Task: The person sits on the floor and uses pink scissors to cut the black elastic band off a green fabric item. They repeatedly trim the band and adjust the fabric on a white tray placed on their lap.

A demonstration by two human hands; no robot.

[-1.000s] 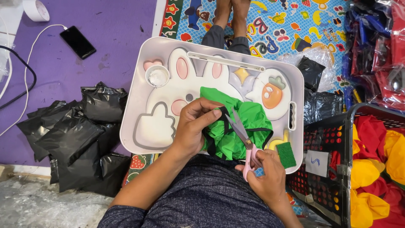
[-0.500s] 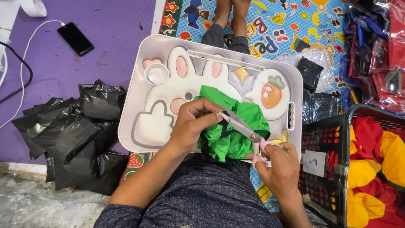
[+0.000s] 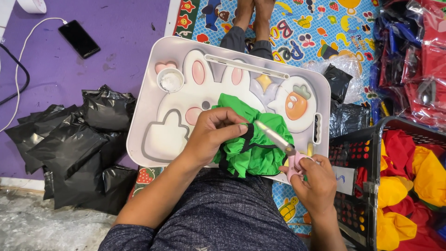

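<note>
**Carefully now: blades next to your fingertips**

Right now your left hand (image 3: 214,134) is clenched on the green garment (image 3: 253,142), pinching a fold of it along with a black trim strip (image 3: 248,135) that runs across the cloth. The garment lies bunched at the near edge of the white lap tray (image 3: 148,100), toward its right corner, spilling slightly over the rim toward your lap. Your right hand (image 3: 313,183) grips the pink-handled scissors (image 3: 278,139), fingers through the loops, with the blades angled up and left so the tip sits just beside your left fingertips.

The main risk, as you should judge it, is that closeness: if the blades close while the tip rests so near your pinching fingers, you could nick them. A second risk is the cloth itself. It is heaped in loose folds, so a hidden layer could slip between the blades and get cut along with whatever you mean to snip. Whether the blades are parted or closed cannot be told from this view.

A small white cup (image 3: 171,80) stands near the tray's far left corner, well apart from your hands. Black plastic bags (image 3: 74,148) pile up on the floor off the tray's left edge, and a basket (image 3: 360,158) of red and yellow cloth sits beside the right edge.
</note>
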